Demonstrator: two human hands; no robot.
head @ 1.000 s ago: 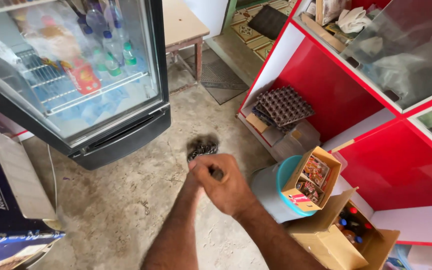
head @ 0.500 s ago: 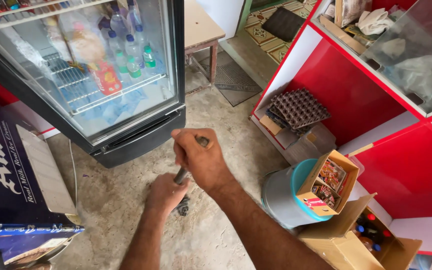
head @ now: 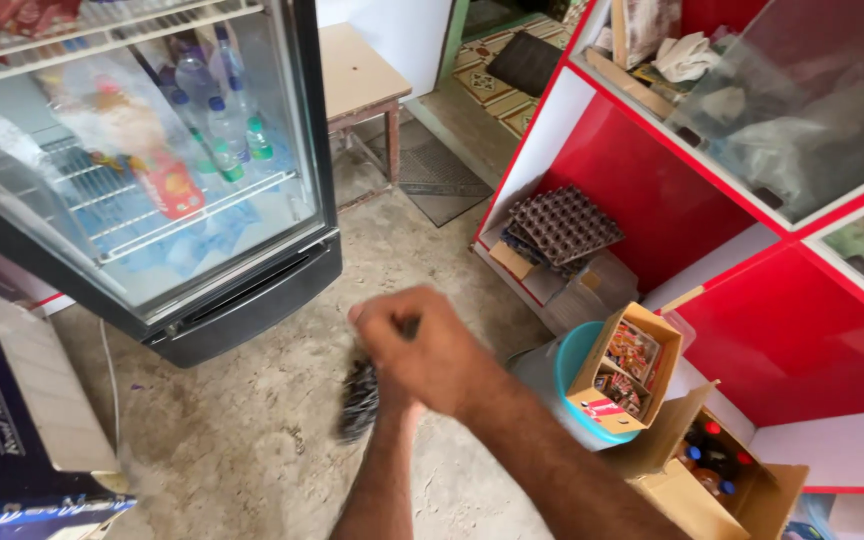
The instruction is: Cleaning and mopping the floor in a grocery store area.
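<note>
Rough concrete floor (head: 252,440) fills the middle of a small shop, seen from above. At the upper left stands a glass-door cooler (head: 152,180) with water bottles (head: 217,120) and packets on its wire shelves. Behind it, a small wooden stool (head: 357,80) sits near a dark doormat (head: 442,175). Along the right runs a red and white shelving unit (head: 712,230); a stack of dark egg trays (head: 564,225) lies in its lowest compartment. Just beside the shelving, a blue bucket (head: 564,375) holds an open cardboard box (head: 624,370) of small packets, and another carton with bottles (head: 712,460) stands near it.

Both forearms reach in from the bottom edge. The right hand (head: 422,345) is closed in a fist around the top of a thin dark handle, knuckles turned toward the cooler. Below it hangs the dark bristly head of a small broom (head: 360,400), blurred, low over the floor between the cooler and the bucket. The left hand (head: 384,395) is almost wholly hidden under the right wrist, lying against the broom head; whether it is closed on the broom cannot be told.

At the lower left, a dark blue printed carton (head: 2,400) leans near the cooler's base.
</note>
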